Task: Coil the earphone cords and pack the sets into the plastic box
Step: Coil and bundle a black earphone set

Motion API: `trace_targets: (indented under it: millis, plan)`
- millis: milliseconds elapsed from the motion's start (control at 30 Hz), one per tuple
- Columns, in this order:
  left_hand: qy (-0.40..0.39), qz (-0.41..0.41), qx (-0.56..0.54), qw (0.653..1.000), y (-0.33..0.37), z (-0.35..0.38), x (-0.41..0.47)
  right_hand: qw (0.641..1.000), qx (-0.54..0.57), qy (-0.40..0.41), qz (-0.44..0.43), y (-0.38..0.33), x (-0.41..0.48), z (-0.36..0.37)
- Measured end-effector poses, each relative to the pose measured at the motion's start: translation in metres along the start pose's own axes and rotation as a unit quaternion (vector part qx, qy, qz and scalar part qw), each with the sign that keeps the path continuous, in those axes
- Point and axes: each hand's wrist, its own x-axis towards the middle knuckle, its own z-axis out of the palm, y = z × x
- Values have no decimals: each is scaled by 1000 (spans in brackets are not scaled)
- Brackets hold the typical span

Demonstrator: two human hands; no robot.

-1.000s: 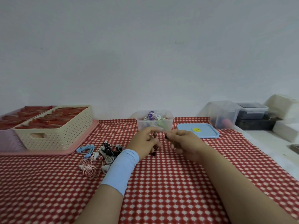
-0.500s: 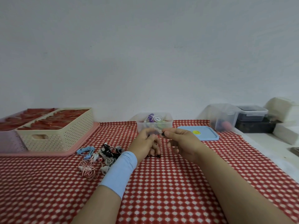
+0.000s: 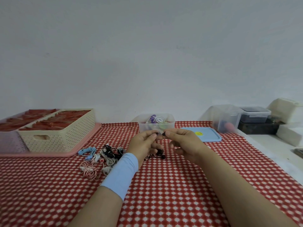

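Note:
My left hand [image 3: 145, 145] and my right hand [image 3: 184, 142] are raised side by side over the checked cloth, each pinching one end of a black earphone set [image 3: 158, 153] whose cord hangs down between them to the cloth. Right behind my hands stands the clear plastic box [image 3: 170, 119], with several coiled sets in purple, white and green inside. A pile of loose earphones [image 3: 103, 158] in blue, black, white and pink lies on the cloth left of my left wrist.
The box's blue lid [image 3: 208, 136] lies flat to its right. A cream perforated basket [image 3: 64, 135] on a pink tray [image 3: 88, 141] fills the back left. Clear and dark containers [image 3: 227, 118] and white blocks [image 3: 288, 110] stand at the back right.
Both hands stayed in front of the box, and my right hand's pinch came in close to my left fingertips. The black cord now hangs lower, reaching the cloth.

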Motion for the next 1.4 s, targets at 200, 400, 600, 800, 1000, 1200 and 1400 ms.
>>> trace_targets:
  millis: [200,400,600,800,1000,1200,1400]
  plan:
    - [-7,-20,-55,998,-2,1,0,1000,-1,-8,-12,1,1,4]
    - [-8,-15,-32,999,0,-5,-2,997,-66,14,-45,1,1,7]
    - [-11,-10,35,999,0,-9,-2,990,-118,19,-71,-1,-1,6]
    - [-21,12,73,997,3,-11,-2,988,-140,0,-71,-5,-3,4]
    - [-20,0,112,994,1,-11,-1,984,-172,-3,-55,-6,-3,6]
    - [-42,-7,63,997,1,-9,-1,993,-107,-31,-38,-6,-4,1]
    - [-65,-16,74,995,3,-13,-4,989,-130,-63,-31,-8,-7,-2]
